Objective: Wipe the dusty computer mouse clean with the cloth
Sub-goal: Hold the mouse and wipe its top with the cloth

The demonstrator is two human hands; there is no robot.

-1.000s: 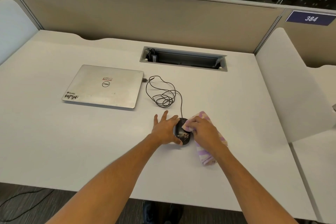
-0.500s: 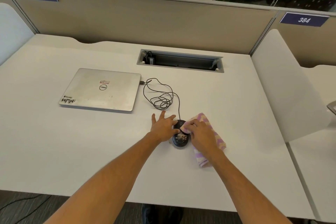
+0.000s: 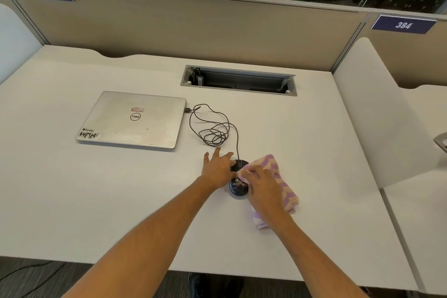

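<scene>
**Head view: two hands at a mouse**

Small black corded computer mouse: on the white surface, pale specks on its near end. Left hand: palm down, fingers spread, resting against the mouse's left side, gripping nothing. Right hand: fingers curled, pressing a corner of the purple-and-cream chevron terry cloth onto the mouse's top. Both forearms extend forward. Black cable: coiled, leading to the closed silver laptop.

mouse: front half hidden under both hands
cloth: middle covered by right hand
laptop sticker: text too small to read
</scene>
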